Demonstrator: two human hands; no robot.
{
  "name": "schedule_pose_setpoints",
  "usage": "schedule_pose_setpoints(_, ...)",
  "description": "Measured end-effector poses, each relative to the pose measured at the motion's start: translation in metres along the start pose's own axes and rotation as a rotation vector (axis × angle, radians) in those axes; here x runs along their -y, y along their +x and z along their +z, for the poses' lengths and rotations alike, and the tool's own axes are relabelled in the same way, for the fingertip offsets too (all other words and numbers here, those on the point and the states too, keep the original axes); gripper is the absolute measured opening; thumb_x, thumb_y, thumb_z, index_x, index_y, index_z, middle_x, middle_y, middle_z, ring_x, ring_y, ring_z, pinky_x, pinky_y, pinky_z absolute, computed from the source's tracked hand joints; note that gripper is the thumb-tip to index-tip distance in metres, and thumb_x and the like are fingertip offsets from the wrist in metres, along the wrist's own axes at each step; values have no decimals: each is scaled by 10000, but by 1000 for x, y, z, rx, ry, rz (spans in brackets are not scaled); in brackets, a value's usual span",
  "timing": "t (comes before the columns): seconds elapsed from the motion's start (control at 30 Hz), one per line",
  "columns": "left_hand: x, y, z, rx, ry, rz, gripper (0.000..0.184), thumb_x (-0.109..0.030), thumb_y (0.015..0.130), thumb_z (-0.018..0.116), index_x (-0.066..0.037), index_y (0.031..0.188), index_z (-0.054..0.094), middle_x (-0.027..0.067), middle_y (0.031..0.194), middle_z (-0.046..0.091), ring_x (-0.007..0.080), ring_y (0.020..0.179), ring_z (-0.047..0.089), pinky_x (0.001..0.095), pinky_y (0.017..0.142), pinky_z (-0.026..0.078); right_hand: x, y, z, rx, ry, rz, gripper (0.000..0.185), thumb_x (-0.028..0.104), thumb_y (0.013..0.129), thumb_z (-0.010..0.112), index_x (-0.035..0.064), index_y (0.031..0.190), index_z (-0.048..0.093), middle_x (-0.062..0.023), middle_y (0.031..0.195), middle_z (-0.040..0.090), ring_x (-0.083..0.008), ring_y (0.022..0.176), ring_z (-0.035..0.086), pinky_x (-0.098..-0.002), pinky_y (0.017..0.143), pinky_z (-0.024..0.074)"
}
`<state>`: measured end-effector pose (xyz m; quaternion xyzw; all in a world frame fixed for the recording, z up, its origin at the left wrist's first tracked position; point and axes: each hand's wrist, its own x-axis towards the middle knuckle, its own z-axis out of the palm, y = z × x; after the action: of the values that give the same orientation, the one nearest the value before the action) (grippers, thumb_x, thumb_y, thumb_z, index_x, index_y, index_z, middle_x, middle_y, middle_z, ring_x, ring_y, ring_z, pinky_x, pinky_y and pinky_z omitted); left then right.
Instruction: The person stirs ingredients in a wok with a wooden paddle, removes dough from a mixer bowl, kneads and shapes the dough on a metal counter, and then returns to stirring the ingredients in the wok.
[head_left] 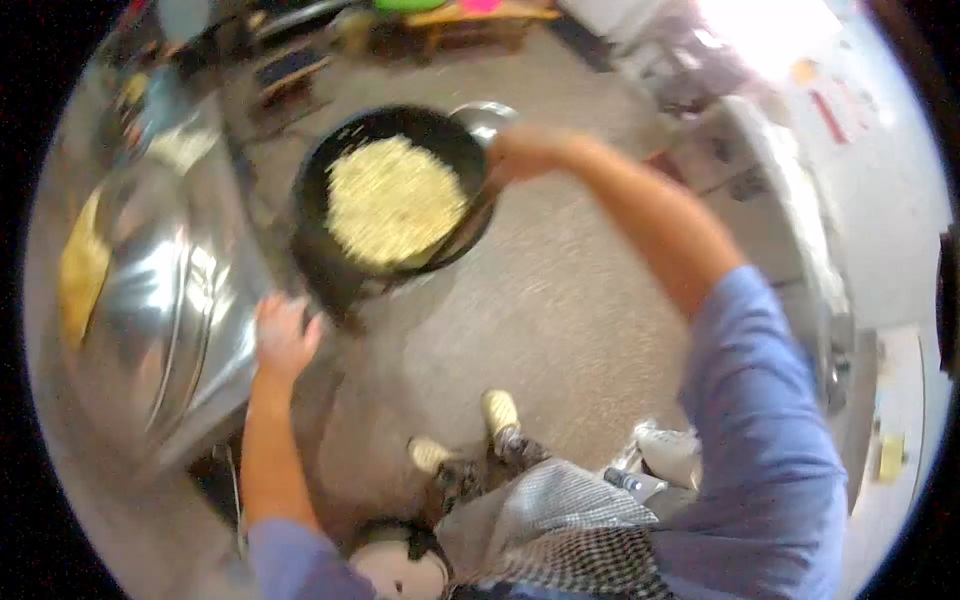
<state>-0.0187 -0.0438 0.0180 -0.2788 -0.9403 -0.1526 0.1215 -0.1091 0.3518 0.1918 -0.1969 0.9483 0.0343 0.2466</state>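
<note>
Reaching the wok (316, 185)'s rim, your right hand (522, 153), its grip too blurred to tell, risks spilling pale food (393, 203) through a jolt, your left hand (284, 340) loosely open.

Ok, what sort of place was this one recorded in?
Most likely a kitchen, perhaps a commercial one: a large black wok holds pale yellow food, a shiny domed metal cover sits at left, and the person wears what looks like a checked apron.
</note>
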Motion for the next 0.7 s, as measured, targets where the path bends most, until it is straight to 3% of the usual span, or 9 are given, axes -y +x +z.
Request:
schedule_pose_setpoints(0.1,1,5,2,-61,-91,16,275,-226,718,670,-43,917,615,162,869,576,345,955,502,446,891,374,16,20,-38,84,76,227,233,234,695,604,10,719,663,-123,638,634,-222,527,582,-339,499,463)
schedule_pose_setpoints(0.17,-6,6,-1,-31,-58,-51,245,-205,709,671,-40,880,611,148,848,571,338,938,500,443,869,376,22,35,-25,121,68,222,213,208,688,628,13,765,665,-149,698,649,-255,623,630,-395,539,499)
schedule_pose_setpoints(0.2,-12,7,-4,101,-58,-128,301,-204,709,669,-38,950,599,157,946,560,339,994,483,443,897,367,14,51,6,124,54,197,215,206,687,627,10,766,666,-161,712,650,-272,641,637,-404,551,502)
schedule_pose_setpoints(0.3,-24,0,-8,61,-29,-44,409,-213,716,669,-41,1073,567,178,1130,501,355,1086,443,449,960,342,10,69,111,35,-16,135,212,164,710,552,-26,739,643,-203,689,631,-328,642,627,-419,591,504)
schedule_pose_setpoints(0.33,-26,-1,-10,117,-3,-36,535,-239,719,677,-53,1192,510,190,1296,391,383,1197,369,478,1020,292,15,69,150,-13,53,155,206,134,728,531,-47,750,625,-228,767,630,-359,746,627,-450,651,501)
schedule_pose_setpoints(0.4,-26,2,-12,136,-6,-23,564,-234,715,681,-33,1208,493,213,1352,330,414,1250,302,504,1037,249,23,62,228,-104,280,297,181,102,735,516,-30,807,617,-236,811,628,-385,791,625,-473,698,500)
schedule_pose_setpoints(0.47,-30,7,-13,170,16,-41,619,-233,700,704,-69,1249,470,201,1380,306,424,1275,281,544,1025,258,43,56,268,-35,396,490,244,100,833,439,-19,1025,532,-249,899,621,-418,826,607,-492,719,490)
schedule_pose_setpoints(0.6,-33,11,-9,243,79,-65,677,-225,682,714,-91,1285,438,223,1386,291,466,1263,270,567,1018,254,58,74,344,-126,514,525,301,106,878,385,-11,1153,427,-244,924,618,-428,854,595,-491,756,477)
schedule_pose_setpoints(0.7,-33,7,-4,302,108,-111,686,-198,680,690,-96,1303,421,223,1430,227,446,1317,187,563,1059,174,67,95,366,-227,668,561,310,114,881,400,-14,1163,412,-251,917,614,-429,859,589,-496,762,467)
